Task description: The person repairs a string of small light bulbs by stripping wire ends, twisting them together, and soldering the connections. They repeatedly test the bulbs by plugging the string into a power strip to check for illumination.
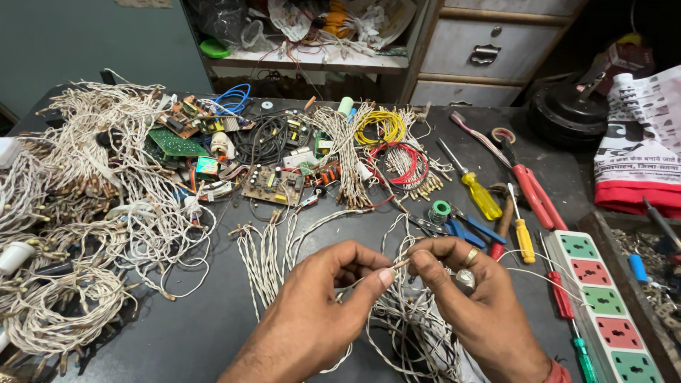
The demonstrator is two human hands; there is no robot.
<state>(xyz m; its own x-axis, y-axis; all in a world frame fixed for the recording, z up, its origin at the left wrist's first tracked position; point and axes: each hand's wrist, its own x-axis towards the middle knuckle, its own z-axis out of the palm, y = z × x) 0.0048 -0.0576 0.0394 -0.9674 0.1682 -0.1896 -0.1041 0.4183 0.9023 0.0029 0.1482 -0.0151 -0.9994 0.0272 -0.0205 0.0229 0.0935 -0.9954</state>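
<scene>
Pinching one thin white wire [401, 264] between left hand [333, 298] and right hand [461, 291], both closed on it, just above the loose wire bundle [408, 323]. Lying right of bundle: power strip [606, 312], yellow screwdrivers [477, 189].

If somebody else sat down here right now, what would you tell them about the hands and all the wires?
Left hand: pinching a thin white twisted wire at its tip.
Right hand: pinching the same wire from the other side, ring on one finger.
More white wire bundles lie heaped on the table's left; one loose bunch lies just beyond the hands.
Screwdrivers, pliers and a power strip sit to the right.
Done or left: cannot tell.
</scene>
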